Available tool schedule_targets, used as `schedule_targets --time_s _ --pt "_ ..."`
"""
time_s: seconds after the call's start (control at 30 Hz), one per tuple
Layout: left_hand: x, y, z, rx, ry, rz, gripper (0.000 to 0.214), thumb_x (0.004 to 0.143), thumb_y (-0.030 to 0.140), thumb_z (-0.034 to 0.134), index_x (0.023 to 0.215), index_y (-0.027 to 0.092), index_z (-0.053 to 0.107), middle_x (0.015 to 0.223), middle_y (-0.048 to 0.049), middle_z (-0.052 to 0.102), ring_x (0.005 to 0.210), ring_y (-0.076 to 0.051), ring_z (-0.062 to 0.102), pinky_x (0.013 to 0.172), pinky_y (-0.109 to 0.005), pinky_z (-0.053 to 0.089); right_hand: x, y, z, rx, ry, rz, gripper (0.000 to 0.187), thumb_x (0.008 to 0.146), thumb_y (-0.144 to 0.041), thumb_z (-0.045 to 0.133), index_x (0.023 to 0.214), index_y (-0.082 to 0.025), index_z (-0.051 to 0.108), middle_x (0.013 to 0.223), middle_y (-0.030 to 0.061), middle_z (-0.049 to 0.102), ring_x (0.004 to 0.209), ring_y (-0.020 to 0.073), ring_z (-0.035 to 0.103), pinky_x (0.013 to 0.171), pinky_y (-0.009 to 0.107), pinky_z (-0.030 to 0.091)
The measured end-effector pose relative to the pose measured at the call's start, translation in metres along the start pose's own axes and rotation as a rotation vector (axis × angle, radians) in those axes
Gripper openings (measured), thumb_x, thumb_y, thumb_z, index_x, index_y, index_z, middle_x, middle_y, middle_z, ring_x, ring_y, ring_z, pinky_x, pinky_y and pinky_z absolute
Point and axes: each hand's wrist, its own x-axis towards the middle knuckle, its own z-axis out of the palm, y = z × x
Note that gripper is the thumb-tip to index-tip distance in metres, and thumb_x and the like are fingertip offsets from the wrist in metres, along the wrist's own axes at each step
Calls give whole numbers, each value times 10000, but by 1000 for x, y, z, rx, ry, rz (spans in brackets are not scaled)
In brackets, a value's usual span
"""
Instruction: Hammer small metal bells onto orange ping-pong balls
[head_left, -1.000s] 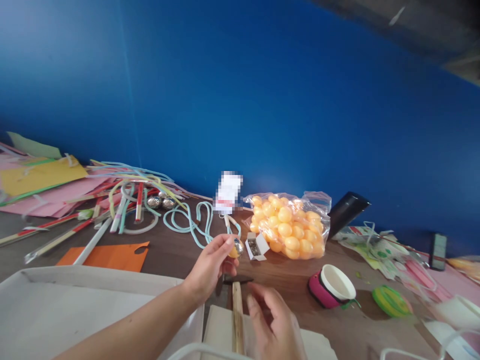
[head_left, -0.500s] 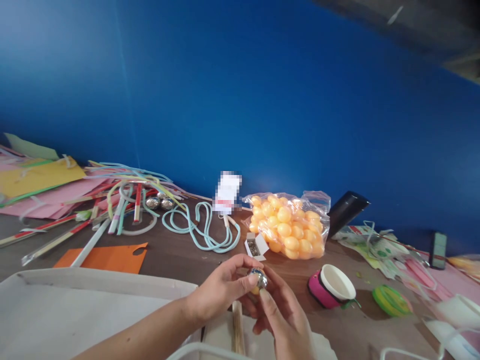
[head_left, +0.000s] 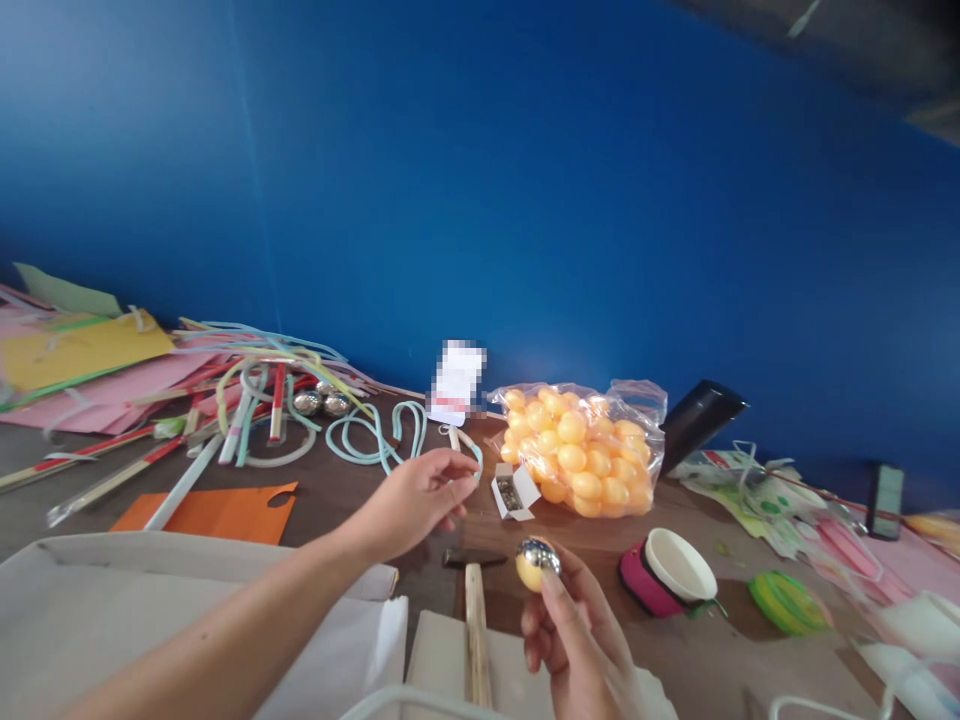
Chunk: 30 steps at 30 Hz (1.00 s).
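My right hand (head_left: 581, 630) grips a ball (head_left: 538, 562) between thumb and fingers. The ball looks mirror-silver on top and yellow underneath. Apart from it, to the left and farther away, reaches my left hand (head_left: 420, 500); its thumb and index finger are parted and nothing shows between them. Just right of those fingertips stands a small white box (head_left: 529, 487) with its flap up, full of small metal pieces too tiny to name. Below the hands, a hammer (head_left: 476, 625) with a wooden handle and dark head lies on the table.
A clear bag of orange balls (head_left: 581, 455) sits behind the small box. Right of it are a pink-and-white cup (head_left: 667, 575), green tape roll (head_left: 787, 602) and black cylinder (head_left: 705, 420). Leftward lie a blue cord (head_left: 356, 440), silver balls (head_left: 322, 402), orange sheet (head_left: 247, 515) and a white tray (head_left: 187, 545).
My left hand has let go of the ball and moved up and left toward the small white box. My right hand keeps the ball, slightly farther right. The hammer head has come into view.
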Motion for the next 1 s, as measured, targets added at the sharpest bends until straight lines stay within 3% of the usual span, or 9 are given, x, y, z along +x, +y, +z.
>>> schedule_targets --time_s 0.13,0.27,0.37,0.63,0.77,0.9,1.0 --pt "5 -5 -22 454 68 1 219 773 348 484 862 205 624 754 -10 637 644 -147 567 564 -232 405 0 1 0 -21 -19 11 428 706 -376 697 1058 -167 573 649 24 621 419 88 447 329 157 351" --pt "6 -23 -21 761 34 42 168 738 223 476 762 221 642 808 -14 660 746 -171 581 614 -243 366 0 2 0 -61 -65 12 409 731 -378 677 1065 -170 568 588 8 597 393 74 418 341 153 322" --pt "8 -37 -16 877 20 39 123 716 238 515 747 227 635 839 -13 650 755 -178 583 617 -251 356 0 2 -1 -79 -89 14 400 743 -393 660 1059 -166 567 513 -14 553 384 75 400 344 152 309" --pt "9 -50 -8 941 -2 142 87 740 235 514 735 222 599 815 -7 606 767 -167 568 631 -250 353 1 2 -1 -135 -114 49 460 727 -431 671 1077 -157 550 479 -24 538 357 61 393 348 148 293" --pt "9 -50 -7 962 -13 166 117 752 194 477 691 207 575 773 -11 593 730 -166 554 615 -256 343 -1 -1 4 -120 -69 -21 474 670 -381 733 1058 -159 576 678 51 638 494 128 523 342 167 363" --pt "7 -39 -2 872 44 204 130 765 173 448 694 195 555 763 -12 589 722 -161 542 624 -258 347 -3 -4 7 -89 -44 -5 514 650 -347 757 1099 -169 578 877 103 668 635 192 624 373 188 435" --pt "1 -23 5 659 86 205 104 759 184 468 705 197 555 735 5 587 697 -142 534 626 -246 359 -2 -6 6 8 -30 69 551 658 -322 764 1152 -187 560 948 103 673 693 195 651 412 181 465"
